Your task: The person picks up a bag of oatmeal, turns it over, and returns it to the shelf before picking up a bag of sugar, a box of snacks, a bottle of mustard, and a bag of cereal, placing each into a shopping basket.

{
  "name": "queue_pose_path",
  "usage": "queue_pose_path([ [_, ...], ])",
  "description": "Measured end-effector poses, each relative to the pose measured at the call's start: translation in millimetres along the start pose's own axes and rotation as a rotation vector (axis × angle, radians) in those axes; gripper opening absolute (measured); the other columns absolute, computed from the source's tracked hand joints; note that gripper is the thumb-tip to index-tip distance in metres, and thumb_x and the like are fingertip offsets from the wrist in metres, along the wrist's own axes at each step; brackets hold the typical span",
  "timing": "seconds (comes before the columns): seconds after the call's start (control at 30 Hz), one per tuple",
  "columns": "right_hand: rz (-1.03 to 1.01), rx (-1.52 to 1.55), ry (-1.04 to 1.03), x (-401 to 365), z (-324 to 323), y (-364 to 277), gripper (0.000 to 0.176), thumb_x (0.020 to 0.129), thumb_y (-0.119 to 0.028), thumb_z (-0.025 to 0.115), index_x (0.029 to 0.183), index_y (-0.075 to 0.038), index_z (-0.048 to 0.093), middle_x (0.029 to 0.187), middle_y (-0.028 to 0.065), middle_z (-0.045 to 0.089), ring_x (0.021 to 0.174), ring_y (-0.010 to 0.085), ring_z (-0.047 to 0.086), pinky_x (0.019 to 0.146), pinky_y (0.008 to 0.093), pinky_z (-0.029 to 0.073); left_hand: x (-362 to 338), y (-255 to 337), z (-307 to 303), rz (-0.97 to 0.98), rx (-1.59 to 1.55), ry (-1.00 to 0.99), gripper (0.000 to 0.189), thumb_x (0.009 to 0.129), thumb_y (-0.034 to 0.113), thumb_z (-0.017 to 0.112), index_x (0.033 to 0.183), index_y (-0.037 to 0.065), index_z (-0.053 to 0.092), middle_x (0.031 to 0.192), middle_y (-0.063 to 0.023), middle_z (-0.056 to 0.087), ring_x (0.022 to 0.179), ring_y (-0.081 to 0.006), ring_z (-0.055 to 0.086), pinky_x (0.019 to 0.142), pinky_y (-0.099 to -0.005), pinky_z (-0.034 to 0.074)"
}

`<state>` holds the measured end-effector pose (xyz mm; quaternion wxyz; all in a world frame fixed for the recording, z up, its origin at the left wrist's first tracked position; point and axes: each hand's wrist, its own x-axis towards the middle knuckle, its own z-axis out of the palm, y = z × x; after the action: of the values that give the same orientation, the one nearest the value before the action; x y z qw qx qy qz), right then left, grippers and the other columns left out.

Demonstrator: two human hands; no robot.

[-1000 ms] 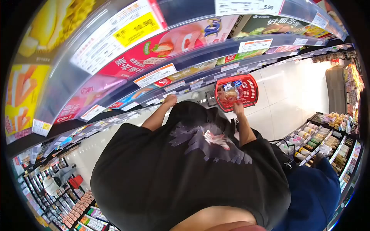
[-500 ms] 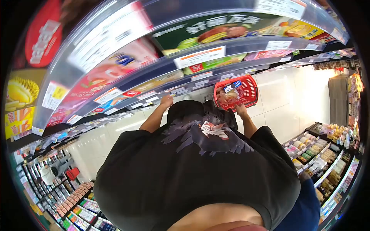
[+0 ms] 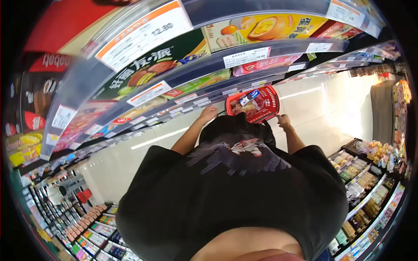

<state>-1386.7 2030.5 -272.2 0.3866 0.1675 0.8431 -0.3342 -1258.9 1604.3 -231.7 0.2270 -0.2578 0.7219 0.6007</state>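
A red plastic basket [image 3: 266,99] with several packaged goods in it, one with a blue and white label, hangs over the pale tiled floor in front of me. My right hand [image 3: 284,119] is closed at its near right corner. My left hand [image 3: 209,112] reaches forward beside the basket's left side, close to the lower shelf edges; its fingers are too small to read. My black T-shirt [image 3: 235,191] with a grey and pink print fills the lower middle of the view.
Shelves of boxed snacks with price tags [image 3: 246,56] curve along the left and top, very close to my head. More stocked shelves [image 3: 370,174] line the right side. The tiled aisle [image 3: 322,104] runs ahead between them.
I have moved along the shelf, so different boxes and price tags are overhead. Both hands and the basket shifted slightly right and up in view, and the left hand came closer to the basket.
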Motion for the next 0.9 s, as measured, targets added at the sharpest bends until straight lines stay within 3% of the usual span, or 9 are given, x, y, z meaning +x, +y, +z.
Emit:
queue_pose_path([
  [0.1, -0.065, -0.019, 0.008, -14, -21, -26, 0.046, 0.077, -0.035, 0.058, 0.096, 0.006, 0.054, 0.075, 0.0143, 0.059, 0.064, 0.0198, 0.058, 0.052, 0.0335, 0.047, 32, -9, 9, 0.063, -0.056, 0.043, 0.027, 0.076, 0.02, 0.053, 0.095, 0.002, 0.056, 0.072, -0.0107, 0.061, 0.066, -0.016, 0.059, 0.058, -0.03, 0.046],
  [0.17, -0.138, -0.011, 0.048, -14, -23, -20, 0.047, 0.076, -0.038, 0.054, 0.079, 0.008, 0.058, 0.064, 0.0153, 0.058, 0.055, 0.0209, 0.058, 0.048, 0.0329, 0.045, 38, -14, -2, 0.032, 0.457, 0.042, 0.022, 0.077, 0.021, 0.052, 0.093, 0.006, 0.058, 0.066, -0.0074, 0.06, 0.062, -0.016, 0.058, 0.054, -0.0301, 0.046],
  [0.23, -0.119, 0.191, 0.002, -8, -37, -19, 0.048, 0.075, -0.035, 0.055, 0.088, 0.011, 0.056, 0.069, 0.0174, 0.059, 0.056, 0.0227, 0.059, 0.049, 0.0334, 0.047, 26, -10, 8, -0.202, 0.027, 0.237, 0.019, 0.078, 0.021, 0.051, 0.089, 0.008, 0.058, 0.067, -0.0065, 0.06, 0.06, -0.0161, 0.059, 0.053, -0.0311, 0.047],
  [0.37, 0.065, 0.246, -0.018, 30, -63, 62, 0.036, 0.077, -0.028, 0.056, 0.09, 0.006, 0.055, 0.066, 0.0135, 0.057, 0.055, 0.0212, 0.058, 0.046, 0.0324, 0.048, 19, -6, 26, -0.393, 0.077, 0.237, 0.021, 0.076, 0.022, 0.051, 0.088, 0.007, 0.058, 0.066, -0.0056, 0.059, 0.057, -0.0159, 0.057, 0.049, -0.031, 0.047],
  [0.4, -0.093, -0.016, -0.14, 80, -63, 122, 0.032, 0.076, -0.028, 0.056, 0.086, 0.003, 0.055, 0.067, 0.013, 0.057, 0.059, 0.0204, 0.058, 0.048, 0.0322, 0.049, 24, 0, 33, -0.43, 0.133, 0.191, 0.023, 0.079, 0.024, 0.052, 0.095, 0.009, 0.055, 0.077, -0.0071, 0.06, 0.066, -0.0156, 0.059, 0.056, -0.0313, 0.047],
  [0.43, 0.166, 0.211, -0.112, 59, -79, 108, 0.03, 0.077, -0.028, 0.056, 0.083, 0.001, 0.055, 0.069, 0.0123, 0.057, 0.061, 0.021, 0.059, 0.05, 0.0345, 0.049, 42, -1, 37, -0.428, 0.107, 0.216, 0.023, 0.079, 0.024, 0.052, 0.095, 0.009, 0.055, 0.077, -0.0071, 0.06, 0.066, -0.0156, 0.059, 0.056, -0.0313, 0.047],
  [0.57, 0.291, -0.05, -0.242, 50, -136, 108, 0.033, 0.079, -0.028, 0.053, 0.09, 0.003, 0.055, 0.071, 0.0116, 0.057, 0.064, 0.0235, 0.059, 0.059, 0.04, 0.049, 39, 19, 117, -0.341, -0.019, 0.289, 0.023, 0.077, 0.023, 0.052, 0.094, 0.007, 0.057, 0.069, -0.0065, 0.059, 0.062, -0.0145, 0.058, 0.051, -0.0288, 0.046],
  [0.73, 0.038, 0.054, -0.287, 85, -198, 78, 0.031, 0.079, -0.03, 0.052, 0.086, 0.0, 0.053, 0.075, 0.011, 0.056, 0.069, 0.0214, 0.058, 0.062, 0.0368, 0.047, 31, 65, 215, -0.353, -0.123, 0.26, 0.024, 0.078, 0.023, 0.05, 0.091, 0.004, 0.059, 0.069, -0.0093, 0.062, 0.058, -0.015, 0.059, 0.046, -0.0281, 0.045],
  [0.9, -0.018, 0.018, -0.289, 97, -231, 22, 0.028, 0.079, -0.029, 0.05, 0.087, -0.002, 0.053, 0.078, 0.0102, 0.056, 0.074, 0.0209, 0.058, 0.066, 0.0355, 0.046, 50, 37, 266, -0.161, 0.313, 0.361, 0.028, 0.077, 0.027, 0.05, 0.088, 0.005, 0.064, 0.076, -0.0118, 0.064, 0.066, -0.0215, 0.062, 0.061, -0.0313, 0.049],
])
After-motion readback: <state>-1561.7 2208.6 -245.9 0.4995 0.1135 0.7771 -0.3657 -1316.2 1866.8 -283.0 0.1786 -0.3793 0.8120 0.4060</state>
